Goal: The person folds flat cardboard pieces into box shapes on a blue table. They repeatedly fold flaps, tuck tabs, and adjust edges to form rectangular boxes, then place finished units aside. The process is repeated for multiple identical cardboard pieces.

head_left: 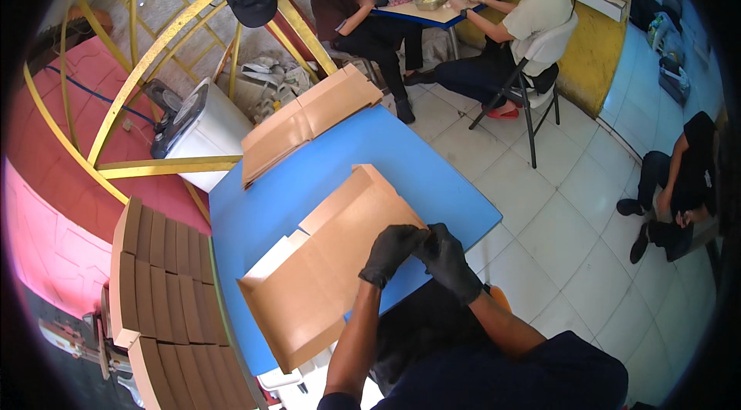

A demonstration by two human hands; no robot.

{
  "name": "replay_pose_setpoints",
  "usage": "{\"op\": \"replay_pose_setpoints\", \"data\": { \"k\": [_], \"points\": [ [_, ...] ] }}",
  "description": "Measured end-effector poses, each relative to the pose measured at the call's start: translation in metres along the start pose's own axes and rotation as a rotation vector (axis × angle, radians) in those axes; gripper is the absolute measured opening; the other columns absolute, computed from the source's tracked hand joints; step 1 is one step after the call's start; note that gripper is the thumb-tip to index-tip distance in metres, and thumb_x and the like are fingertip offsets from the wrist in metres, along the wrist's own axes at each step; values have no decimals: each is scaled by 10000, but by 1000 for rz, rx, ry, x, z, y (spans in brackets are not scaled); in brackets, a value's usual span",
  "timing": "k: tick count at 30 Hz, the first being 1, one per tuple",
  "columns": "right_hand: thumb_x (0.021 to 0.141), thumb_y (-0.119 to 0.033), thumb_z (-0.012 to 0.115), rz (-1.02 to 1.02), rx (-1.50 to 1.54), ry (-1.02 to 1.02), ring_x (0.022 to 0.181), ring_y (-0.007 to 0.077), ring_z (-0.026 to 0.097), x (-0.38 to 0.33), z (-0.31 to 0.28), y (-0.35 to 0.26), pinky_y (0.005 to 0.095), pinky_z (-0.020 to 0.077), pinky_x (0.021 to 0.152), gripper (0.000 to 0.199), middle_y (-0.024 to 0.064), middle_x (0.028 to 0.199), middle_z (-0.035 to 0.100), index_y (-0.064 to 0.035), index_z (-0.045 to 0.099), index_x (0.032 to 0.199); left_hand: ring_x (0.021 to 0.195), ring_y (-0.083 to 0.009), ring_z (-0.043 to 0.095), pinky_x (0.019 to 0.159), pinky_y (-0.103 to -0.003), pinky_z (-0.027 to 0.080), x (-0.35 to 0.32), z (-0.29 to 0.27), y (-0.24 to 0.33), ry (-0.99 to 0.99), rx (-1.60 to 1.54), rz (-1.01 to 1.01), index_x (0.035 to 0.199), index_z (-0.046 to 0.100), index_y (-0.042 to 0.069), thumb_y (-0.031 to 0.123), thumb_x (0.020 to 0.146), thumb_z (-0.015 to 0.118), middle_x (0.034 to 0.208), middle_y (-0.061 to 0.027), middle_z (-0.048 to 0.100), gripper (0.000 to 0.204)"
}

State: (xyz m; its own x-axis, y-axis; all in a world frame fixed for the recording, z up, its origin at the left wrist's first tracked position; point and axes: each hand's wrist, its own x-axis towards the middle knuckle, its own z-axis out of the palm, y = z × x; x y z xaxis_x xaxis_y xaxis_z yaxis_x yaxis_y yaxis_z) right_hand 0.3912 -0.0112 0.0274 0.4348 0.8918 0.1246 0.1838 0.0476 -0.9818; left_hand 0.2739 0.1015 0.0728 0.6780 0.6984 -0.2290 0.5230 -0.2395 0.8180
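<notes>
1. In the head view, the open cardboard box is lying aslant on the blue worktop, its right-hand corner sitting between the fingers of both hands.
2. The black-gloved left hand is closing in from the left, its fingers pinching that corner.
3. The black-gloved right hand is meeting it from the right, its fingers curling and pinching there too; the dark gloves are merging, hiding the exact fingertips.
4. The box's lower corner is reaching the worktop's near edge, leaving little room there.
5. Bare blue surface is stretching between the box and the stack of flat cardboard along the far edge, and toward the right corner.
6. Stacked brown boxes are crowding the left edge; tiled floor is spreading beyond the right edge.
</notes>
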Motion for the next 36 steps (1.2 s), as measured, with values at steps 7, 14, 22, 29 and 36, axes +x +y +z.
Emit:
{"op": "replay_pose_setpoints", "data": {
  "k": [7,14,22,29,36],
  "points": [
    [920,-42,723,392,533,84,633,147,656,-3,2,5,278,533,531,466,80,865,646,-6,557,1353,763,-175,654,778,-361,515,21,-15,-12,-119,-154,177,920,746,-26,239,903,705,791,-108,719,269],
    [873,-109,796,447,618,230,575,129,622,-4,6,1,261,498,501,526,95,832,661,40,523,1297,853,-332,675,816,-399,516,23,-12,-11,51,150,167,975,723,-23,220,910,673,900,-195,703,256],
    [862,-65,767,434,653,198,595,135,631,-1,6,6,267,513,527,481,106,844,671,48,544,1273,800,-274,641,792,-385,500,20,-7,-10,39,16,83,960,694,-55,188,949,618,856,-178,683,255],
    [900,-54,733,439,638,181,595,117,615,0,10,18,258,514,550,375,59,787,659,-21,585,1242,811,-182,618,778,-349,500,16,-12,-17,-57,-147,90,987,693,-56,177,975,630,853,-86,682,241],
    [889,-122,787,266,676,188,694,139,671,3,14,18,292,550,590,482,115,904,681,35,526,1263,787,-100,573,731,-288,472,20,-14,-12,-187,-82,141,958,704,-37,159,948,718,822,-28,678,197]
  ]
}}
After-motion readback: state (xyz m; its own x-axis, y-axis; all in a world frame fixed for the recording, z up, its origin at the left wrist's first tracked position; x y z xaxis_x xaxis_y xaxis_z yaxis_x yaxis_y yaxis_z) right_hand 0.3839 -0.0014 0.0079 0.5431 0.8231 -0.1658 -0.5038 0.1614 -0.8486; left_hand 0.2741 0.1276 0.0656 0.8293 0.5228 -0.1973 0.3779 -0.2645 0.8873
